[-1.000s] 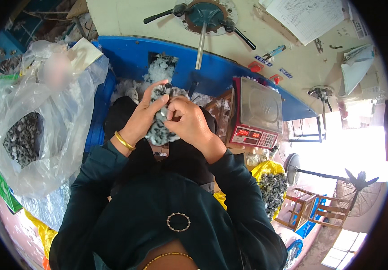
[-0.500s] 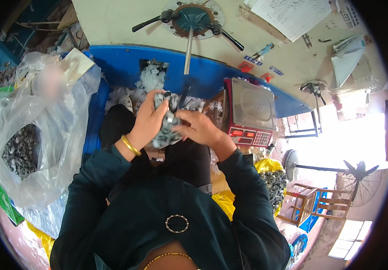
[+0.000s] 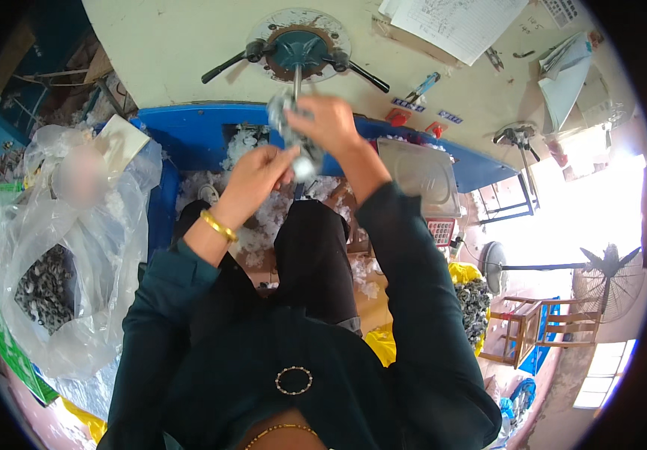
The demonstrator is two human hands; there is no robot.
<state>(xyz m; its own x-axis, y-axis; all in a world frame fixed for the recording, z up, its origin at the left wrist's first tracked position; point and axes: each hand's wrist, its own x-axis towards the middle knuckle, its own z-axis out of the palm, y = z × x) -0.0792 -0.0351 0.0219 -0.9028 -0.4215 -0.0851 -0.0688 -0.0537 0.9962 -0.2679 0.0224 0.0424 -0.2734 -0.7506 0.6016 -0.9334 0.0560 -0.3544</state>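
A small grey plush piece with dark spots (image 3: 281,114), blurred by motion, is in my two hands in front of the filling machine's metal tube (image 3: 298,81). My left hand (image 3: 254,180), with a gold bangle on the wrist, pinches its lower part near a white end. My right hand (image 3: 325,124) is closed round its upper part, close to the tube. The tube's lower end is hidden behind the plush and hand, so I cannot tell whether it is inside. White fluffy stuffing (image 3: 245,142) fills an opening in the blue panel beyond my left hand.
At left, a clear plastic bag (image 3: 106,285) holds spotted pieces (image 3: 47,289). A scale (image 3: 421,176) stands right of my right forearm. Pliers (image 3: 422,88) and papers (image 3: 451,26) lie on the pale tabletop (image 3: 181,45). A yellow bag (image 3: 464,271) holds more pieces; a fan (image 3: 607,281) stands far right.
Both hands were lower with the plush over my lap. My right hand has carried it up to the metal tube; my left hand has shifted to its lower end. The view has tilted slightly.
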